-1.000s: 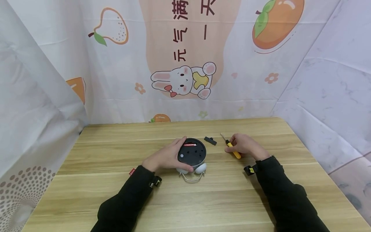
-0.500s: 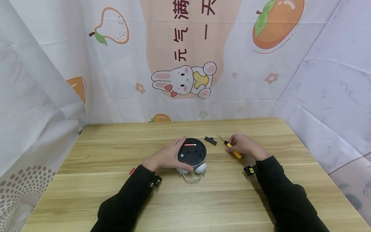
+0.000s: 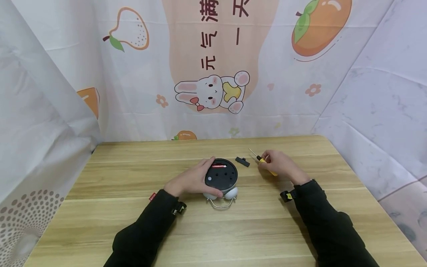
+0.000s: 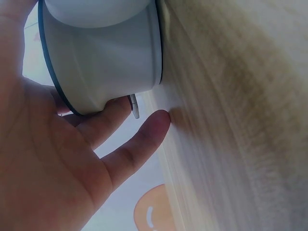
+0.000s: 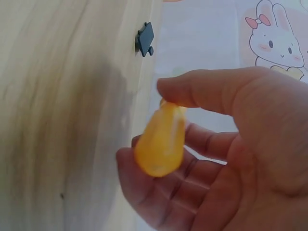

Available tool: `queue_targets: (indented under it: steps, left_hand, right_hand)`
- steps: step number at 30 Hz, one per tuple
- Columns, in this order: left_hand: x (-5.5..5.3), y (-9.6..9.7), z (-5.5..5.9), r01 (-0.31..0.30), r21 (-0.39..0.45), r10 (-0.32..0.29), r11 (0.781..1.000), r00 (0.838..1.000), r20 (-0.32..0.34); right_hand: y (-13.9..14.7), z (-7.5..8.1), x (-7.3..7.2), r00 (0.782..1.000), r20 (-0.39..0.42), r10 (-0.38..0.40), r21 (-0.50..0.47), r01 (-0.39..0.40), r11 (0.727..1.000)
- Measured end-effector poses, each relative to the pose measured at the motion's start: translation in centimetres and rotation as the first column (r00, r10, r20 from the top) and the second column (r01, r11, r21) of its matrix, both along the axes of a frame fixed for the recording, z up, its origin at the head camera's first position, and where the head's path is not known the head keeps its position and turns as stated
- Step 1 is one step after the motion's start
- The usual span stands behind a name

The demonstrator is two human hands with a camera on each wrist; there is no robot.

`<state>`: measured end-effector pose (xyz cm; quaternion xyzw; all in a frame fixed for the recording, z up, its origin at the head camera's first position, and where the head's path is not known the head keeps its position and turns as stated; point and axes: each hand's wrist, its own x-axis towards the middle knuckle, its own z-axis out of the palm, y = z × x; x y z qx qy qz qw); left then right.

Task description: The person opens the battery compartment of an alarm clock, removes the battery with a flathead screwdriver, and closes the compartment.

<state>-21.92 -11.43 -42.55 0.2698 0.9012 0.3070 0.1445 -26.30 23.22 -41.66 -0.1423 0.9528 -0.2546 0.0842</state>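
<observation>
A twin-bell alarm clock (image 3: 221, 180) lies face down on the table, its black back up and a red battery (image 3: 219, 166) showing in the back's slot. My left hand (image 3: 193, 180) grips the clock by its left side, thumb near the white bells. In the left wrist view, the fingers curve round the pale casing (image 4: 103, 62). My right hand (image 3: 281, 165) pinches a screwdriver (image 3: 262, 160) with a yellow handle, its thin shaft pointing up and to the left. The right wrist view shows the handle's rounded end (image 5: 161, 149) between thumb and fingers, apart from the table.
A small black battery cover (image 3: 242, 161) lies on the wooden table (image 3: 213, 237) between the clock and the screwdriver. A printed curtain (image 3: 133, 92) hangs behind the table's far edge.
My right hand has lifted the screwdriver off the table and shifted it slightly away from me, with the tip swinging left. The left hand and clock have stayed in place.
</observation>
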Motion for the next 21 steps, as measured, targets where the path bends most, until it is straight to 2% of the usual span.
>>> queue_targets:
  steps: [9,17,21]
  left_hand:
    - [-0.1,0.1,-0.1,-0.003,-0.011,0.003,1.0,1.0,0.002]
    - [-0.2,-0.1,0.0,0.001,-0.005,-0.001,1.0,1.0,0.003]
    - [-0.1,-0.1,0.1,0.004,0.002,-0.004,1.0,1.0,0.005]
  right_hand:
    - [-1.2,1.3,0.0,0.991,-0.128,0.044,-0.072,-0.054,0.996]
    - [-3.8,4.1,0.5,0.982,-0.17,0.081,-0.102,-0.1,0.99]
    - [-5.1,5.6,0.7,0.979,-0.178,0.103,-0.165,-0.133,0.977]
